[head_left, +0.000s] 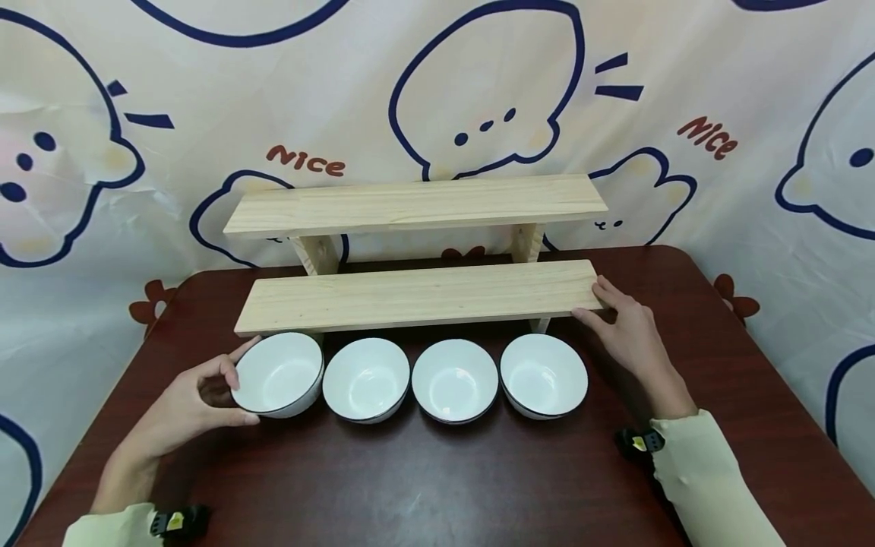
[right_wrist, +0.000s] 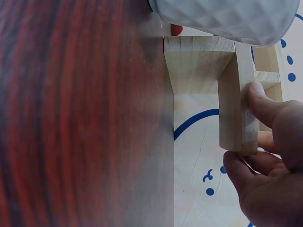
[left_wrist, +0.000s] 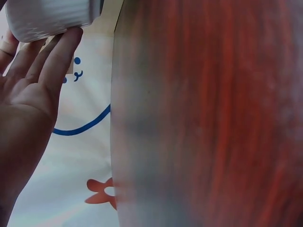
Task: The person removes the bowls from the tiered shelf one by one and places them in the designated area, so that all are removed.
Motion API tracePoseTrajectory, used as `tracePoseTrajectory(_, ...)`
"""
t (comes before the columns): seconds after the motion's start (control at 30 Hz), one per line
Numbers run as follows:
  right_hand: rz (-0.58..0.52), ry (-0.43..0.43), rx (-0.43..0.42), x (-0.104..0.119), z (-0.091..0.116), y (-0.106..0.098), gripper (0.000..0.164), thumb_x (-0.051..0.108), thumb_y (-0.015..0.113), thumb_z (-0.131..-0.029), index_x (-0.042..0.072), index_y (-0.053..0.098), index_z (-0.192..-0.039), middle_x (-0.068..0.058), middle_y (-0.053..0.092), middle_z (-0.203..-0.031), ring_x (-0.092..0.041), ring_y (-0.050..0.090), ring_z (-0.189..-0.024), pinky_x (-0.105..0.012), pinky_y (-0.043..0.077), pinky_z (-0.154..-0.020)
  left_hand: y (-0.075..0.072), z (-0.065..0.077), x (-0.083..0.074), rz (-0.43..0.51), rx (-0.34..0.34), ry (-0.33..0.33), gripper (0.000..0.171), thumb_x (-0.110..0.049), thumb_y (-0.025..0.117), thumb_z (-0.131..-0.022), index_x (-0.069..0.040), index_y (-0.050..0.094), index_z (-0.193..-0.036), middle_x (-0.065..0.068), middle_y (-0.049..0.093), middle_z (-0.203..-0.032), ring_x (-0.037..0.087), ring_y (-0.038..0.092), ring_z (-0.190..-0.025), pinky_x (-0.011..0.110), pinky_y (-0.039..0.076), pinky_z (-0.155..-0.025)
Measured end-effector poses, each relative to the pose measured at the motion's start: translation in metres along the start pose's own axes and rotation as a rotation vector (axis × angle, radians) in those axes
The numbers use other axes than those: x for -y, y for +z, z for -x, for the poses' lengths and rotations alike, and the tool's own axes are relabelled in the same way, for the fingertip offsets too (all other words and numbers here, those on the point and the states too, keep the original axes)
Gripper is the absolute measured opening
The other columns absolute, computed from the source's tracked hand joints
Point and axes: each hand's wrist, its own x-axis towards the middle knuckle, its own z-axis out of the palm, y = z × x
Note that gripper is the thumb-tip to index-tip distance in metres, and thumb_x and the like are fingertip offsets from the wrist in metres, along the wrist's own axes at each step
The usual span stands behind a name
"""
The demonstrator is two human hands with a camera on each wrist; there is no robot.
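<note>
At the left end of a row of white bowls, my left hand (head_left: 187, 399) grips the leftmost bowl (head_left: 276, 376) by its outer side, thumb toward the front and fingers toward the back. The left wrist view shows fingertips under the textured wall of this bowl (left_wrist: 52, 19). My right hand (head_left: 629, 338) pinches the right end of the lower board of a two-tier wooden shelf (head_left: 417, 296). In the right wrist view, the thumb (right_wrist: 262, 101) lies along the front edge of the board (right_wrist: 248, 123), with other fingers at its end.
Three more white bowls, the left (head_left: 367, 378), middle (head_left: 454, 380) and right one (head_left: 544, 374), line up before the shelf. The upper board (head_left: 417, 205) rises behind on wooden supports (head_left: 526, 243). Everything stands on a dark red-brown table (head_left: 424, 486), with a printed cloth (head_left: 492, 91) behind.
</note>
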Motion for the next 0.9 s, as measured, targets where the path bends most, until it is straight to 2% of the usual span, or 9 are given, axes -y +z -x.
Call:
tracePoseTrajectory(0.23, -0.001, -0.011, -0.009, -0.0004, 0.0007, -0.0007, 0.068, 0.03, 0.073, -0.096, -0.011, 0.046, -0.143, -0.028, 0.039, -0.153, -0.05, 0.04, -0.136, -0.064, 0.039, -0.103, -0.0014, -0.0001, 0.0015, -0.045, 0.022, -0.022, 0.047, -0.004, 0.094, -0.067, -0.004, 0.052, -0.09, 0.017, 0.041, -0.156, -0.009, 0.053, -0.117, 0.015, 0.049, -0.08)
tracePoseTrajectory(0.57, 0.004, -0.017, -0.019, -0.0013, 0.0015, -0.0004, 0.067, 0.028, 0.073, -0.095, -0.012, 0.046, -0.142, -0.029, 0.04, -0.152, -0.051, 0.042, -0.134, -0.064, 0.04, -0.102, -0.0042, -0.0002, 0.0032, -0.022, 0.066, -0.036, 0.046, -0.003, 0.094, -0.066, -0.005, 0.055, -0.09, 0.003, 0.045, -0.156, -0.004, 0.058, -0.112, 0.022, 0.056, -0.078)
tracePoseTrajectory(0.9, -0.001, -0.017, -0.013, -0.0003, 0.0004, 0.0003, 0.067, 0.028, 0.073, -0.096, -0.012, 0.046, -0.142, -0.03, 0.04, -0.152, -0.051, 0.041, -0.135, -0.064, 0.039, -0.102, -0.0046, -0.0014, 0.0051, -0.012, 0.086, -0.08, 0.046, -0.004, 0.095, -0.065, -0.004, 0.056, -0.09, 0.013, 0.041, -0.157, 0.0, 0.061, -0.108, 0.024, 0.057, -0.076)
